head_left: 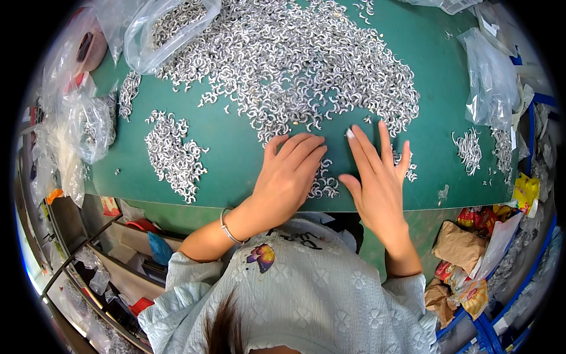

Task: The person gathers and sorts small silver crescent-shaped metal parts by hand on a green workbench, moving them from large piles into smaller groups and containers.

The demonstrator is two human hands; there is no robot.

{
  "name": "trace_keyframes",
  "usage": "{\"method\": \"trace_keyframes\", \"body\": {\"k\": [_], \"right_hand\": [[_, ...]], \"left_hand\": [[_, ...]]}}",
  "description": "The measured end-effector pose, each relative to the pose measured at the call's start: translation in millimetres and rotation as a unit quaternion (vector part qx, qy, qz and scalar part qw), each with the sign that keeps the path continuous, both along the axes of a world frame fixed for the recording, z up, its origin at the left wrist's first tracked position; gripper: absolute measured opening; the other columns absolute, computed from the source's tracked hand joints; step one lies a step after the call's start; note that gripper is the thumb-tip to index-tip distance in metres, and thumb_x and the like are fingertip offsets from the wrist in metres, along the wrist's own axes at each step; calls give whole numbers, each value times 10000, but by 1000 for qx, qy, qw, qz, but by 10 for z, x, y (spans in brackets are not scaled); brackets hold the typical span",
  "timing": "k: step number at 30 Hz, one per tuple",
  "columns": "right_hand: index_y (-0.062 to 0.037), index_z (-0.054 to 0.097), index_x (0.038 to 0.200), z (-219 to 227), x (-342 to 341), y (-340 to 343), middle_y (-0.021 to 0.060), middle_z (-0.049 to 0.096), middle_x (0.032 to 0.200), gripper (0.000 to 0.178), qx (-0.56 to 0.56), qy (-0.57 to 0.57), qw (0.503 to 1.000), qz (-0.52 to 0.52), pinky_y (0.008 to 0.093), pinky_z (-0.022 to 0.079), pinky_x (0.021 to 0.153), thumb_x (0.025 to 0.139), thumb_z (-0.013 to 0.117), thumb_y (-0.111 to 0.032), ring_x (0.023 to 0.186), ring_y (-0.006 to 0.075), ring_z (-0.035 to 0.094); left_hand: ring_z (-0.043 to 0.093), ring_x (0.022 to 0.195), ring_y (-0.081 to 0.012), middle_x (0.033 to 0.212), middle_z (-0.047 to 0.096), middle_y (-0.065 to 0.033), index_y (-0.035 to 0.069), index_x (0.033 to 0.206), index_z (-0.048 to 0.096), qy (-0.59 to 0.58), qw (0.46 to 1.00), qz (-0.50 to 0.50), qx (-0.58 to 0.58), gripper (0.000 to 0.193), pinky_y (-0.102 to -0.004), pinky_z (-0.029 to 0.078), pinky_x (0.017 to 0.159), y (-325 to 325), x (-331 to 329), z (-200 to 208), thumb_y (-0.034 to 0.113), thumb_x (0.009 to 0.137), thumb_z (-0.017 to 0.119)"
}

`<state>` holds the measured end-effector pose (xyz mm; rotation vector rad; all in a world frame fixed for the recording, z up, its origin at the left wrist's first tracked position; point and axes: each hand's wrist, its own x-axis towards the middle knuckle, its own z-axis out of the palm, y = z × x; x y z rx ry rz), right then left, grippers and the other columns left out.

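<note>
On the green tabletop, my left hand (287, 175) rests palm down with its fingers curled and close together. Its thumb and palm are hidden, and so is anything under them. A small heap of silver curved metal pieces (325, 182) lies beside its right edge, between my two hands. My right hand (376, 174) is held flat over the table, fingers spread and thumb out to the left. More of these pieces (411, 171) show by its outer fingers. Just beyond both hands spreads a large pile of the same crescent-shaped pieces (306, 65).
A separate heap (172, 154) lies left of my hands, and smaller ones (468, 152) are at the right. Clear plastic bags stand at the far left (171, 41) and right (489, 76). Below the right edge are a brown paper bag (463, 246) and colourful packets.
</note>
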<state>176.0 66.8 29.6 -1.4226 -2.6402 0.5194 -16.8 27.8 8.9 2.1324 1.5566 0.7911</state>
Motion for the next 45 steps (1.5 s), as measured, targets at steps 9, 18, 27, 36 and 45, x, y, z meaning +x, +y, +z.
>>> {"method": "trace_keyframes", "body": {"k": [9, 18, 27, 36, 45], "right_hand": [[-12, 549, 1311, 53, 181, -92, 77, 508, 1408, 548, -83, 119, 989, 35, 650, 125, 1106, 839, 685, -255, 1406, 332, 338], [3, 565, 1295, 102, 192, -125, 118, 487, 1436, 510, -99, 99, 987, 76, 616, 161, 1124, 841, 683, -198, 1427, 348, 313], [-21, 565, 1301, -58, 75, 65, 51, 462, 1462, 532, -21, 46, 998, 45, 672, 132, 1099, 832, 692, -237, 1444, 345, 271], [-13, 542, 1328, 103, 342, -60, 74, 446, 1478, 570, 15, 4, 999, -34, 677, 118, 1093, 836, 687, -261, 1426, 349, 310], [24, 542, 1301, -51, 87, -21, 107, 429, 1479, 603, -26, 55, 997, 50, 683, 123, 1084, 821, 698, -305, 1439, 338, 282]], "left_hand": [[547, 1185, -291, 1252, 595, -115, 2, 1164, 614, 0, 1000, -8, -12, 319, -470, 359, 1016, -29, 8, -1, -4, 845, 633], [521, 1203, -309, 1258, 569, -149, -30, 1170, 594, -22, 999, -34, -6, 404, -503, 342, 1037, -51, 58, -34, 8, 770, 630], [558, 1185, -307, 1215, 607, -147, -40, 1114, 626, -38, 992, -118, -4, 334, -487, 375, 1030, -99, 143, -31, 0, 783, 657], [571, 1154, -341, 1188, 607, -164, -61, 1084, 634, -64, 987, -148, 8, 337, -496, 444, 1014, -116, 117, -114, -11, 753, 674], [577, 1123, -351, 1166, 605, -170, -57, 1079, 625, -90, 988, -125, 3, 330, -486, 459, 1012, -99, 77, -71, -31, 753, 668]]}}
